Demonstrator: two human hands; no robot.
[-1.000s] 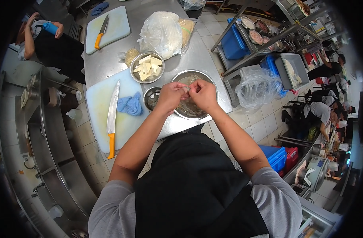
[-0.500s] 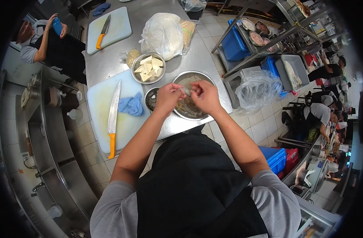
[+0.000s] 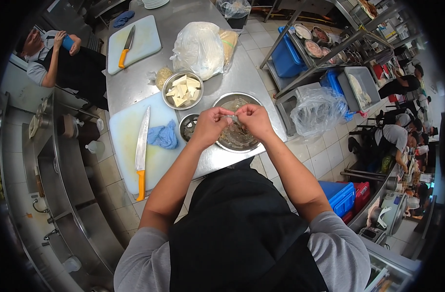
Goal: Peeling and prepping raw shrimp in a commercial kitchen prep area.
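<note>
My left hand and my right hand meet over a wide steel bowl. Between their pinched fingertips is a small, greyish, translucent piece that looks like a raw shrimp. More grey-brown shrimp lie in the bowl, partly hidden under my hands. A smaller steel bowl, with dark and pale bits inside, stands left of it, partly behind my left hand. Beyond that, a steel bowl of pale cut blocks sits near a small bag of yellowish grains.
At my left, a white cutting board carries a yellow-handled knife and a crumpled blue cloth. Farther off are another board with a knife, and a large white plastic bag. A person stands at left.
Both hands have drawn closer together at the fingertips, with the shrimp still between them. The view has shifted slightly; the bowls, boards and knives keep their places.
</note>
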